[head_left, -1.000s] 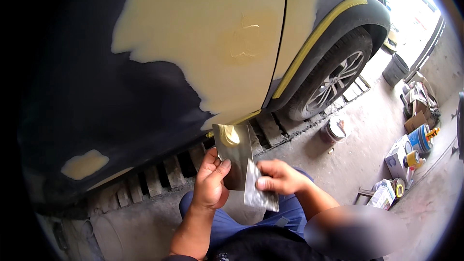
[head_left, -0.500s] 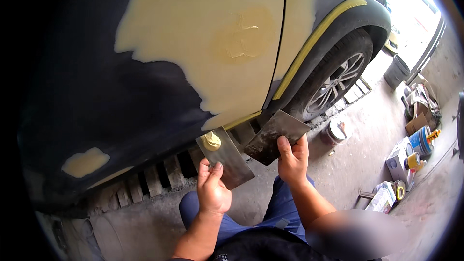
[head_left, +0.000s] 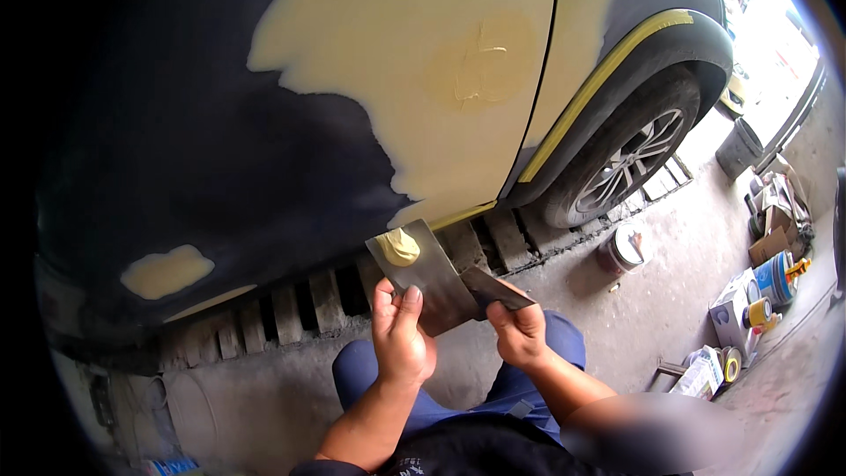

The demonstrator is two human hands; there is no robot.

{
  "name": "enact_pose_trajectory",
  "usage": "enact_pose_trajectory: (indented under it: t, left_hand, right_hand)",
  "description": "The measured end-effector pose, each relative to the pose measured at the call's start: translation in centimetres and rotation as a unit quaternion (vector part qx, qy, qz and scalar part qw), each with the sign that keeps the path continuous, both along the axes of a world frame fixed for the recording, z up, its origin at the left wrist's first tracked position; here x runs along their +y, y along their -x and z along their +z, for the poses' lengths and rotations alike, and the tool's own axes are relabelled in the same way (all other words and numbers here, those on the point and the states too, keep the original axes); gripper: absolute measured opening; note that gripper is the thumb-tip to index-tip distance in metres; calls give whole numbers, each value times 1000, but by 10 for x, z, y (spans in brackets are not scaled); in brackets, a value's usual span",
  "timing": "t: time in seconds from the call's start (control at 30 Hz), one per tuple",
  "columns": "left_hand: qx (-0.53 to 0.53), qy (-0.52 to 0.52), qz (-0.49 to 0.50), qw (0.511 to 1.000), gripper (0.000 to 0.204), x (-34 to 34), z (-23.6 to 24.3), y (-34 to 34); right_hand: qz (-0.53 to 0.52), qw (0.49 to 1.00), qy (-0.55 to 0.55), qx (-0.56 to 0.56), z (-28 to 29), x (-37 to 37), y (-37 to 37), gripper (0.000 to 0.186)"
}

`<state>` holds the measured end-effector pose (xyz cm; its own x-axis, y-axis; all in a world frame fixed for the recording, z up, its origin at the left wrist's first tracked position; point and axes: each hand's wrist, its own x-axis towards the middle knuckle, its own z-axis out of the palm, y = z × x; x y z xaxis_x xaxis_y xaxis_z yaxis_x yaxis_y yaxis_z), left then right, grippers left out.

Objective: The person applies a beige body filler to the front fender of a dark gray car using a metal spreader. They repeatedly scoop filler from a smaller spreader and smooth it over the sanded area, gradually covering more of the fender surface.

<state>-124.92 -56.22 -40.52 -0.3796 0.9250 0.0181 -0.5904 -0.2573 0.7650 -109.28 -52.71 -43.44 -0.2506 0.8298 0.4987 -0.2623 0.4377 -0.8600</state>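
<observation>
My left hand (head_left: 401, 335) holds a flat metal plate (head_left: 432, 298) bearing a pale yellow blob of putty (head_left: 398, 247) near its upper left corner. My right hand (head_left: 522, 326) grips a smaller metal spreader (head_left: 502, 293), tilted, at the right edge of the plate; whether they touch is hard to tell. Above both hands is a car door (head_left: 211, 150) in dark finish with large sanded beige patches (head_left: 397, 26). Thin, uneven fresh filler (head_left: 478, 66) lies on the biggest patch, near the door seam.
To the right are the wheel (head_left: 630, 154) and the arch with yellow tape (head_left: 573, 123). A slatted drain (head_left: 291, 308) runs under the car. On the floor stand an open can (head_left: 626, 247), a dark bucket (head_left: 738, 150), cardboard (head_left: 771, 247), blue cans (head_left: 774, 282) and a white box (head_left: 731, 308).
Since half a second ago my right hand has brought its spreader down and left, against or beside the plate's edge. The plate shifted slightly rightward and up; the car sits further right in view.
</observation>
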Motion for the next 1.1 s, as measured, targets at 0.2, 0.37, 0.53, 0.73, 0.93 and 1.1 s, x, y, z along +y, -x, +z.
enact_pose_trajectory:
  t: [0.2,0.37,0.53,0.73,0.93,1.1]
  left_hand:
    - [14,-37,28,999,26,6,5,2]
    - [151,-139,39,978,29,21,28,46]
    - [213,-203,84,952,32,33,64,101]
    - [328,-230,134,907,32,47,98,155]
    - [340,-255,100,899,28,67,126,160]
    - [374,-271,61,885,31,86,118,182]
  right_hand:
    - [-9,989,-113,-95,16,9,-6,36]
    - [-41,986,11,-162,-36,26,-26,33]
    - [103,933,308,156,34,78,-37,42]
    - [-345,829,-343,-278,119,111,-25,43]
    - [-432,689,-501,-297,159,153,10,47]
    - [-436,679,-517,-285,164,171,21,43]
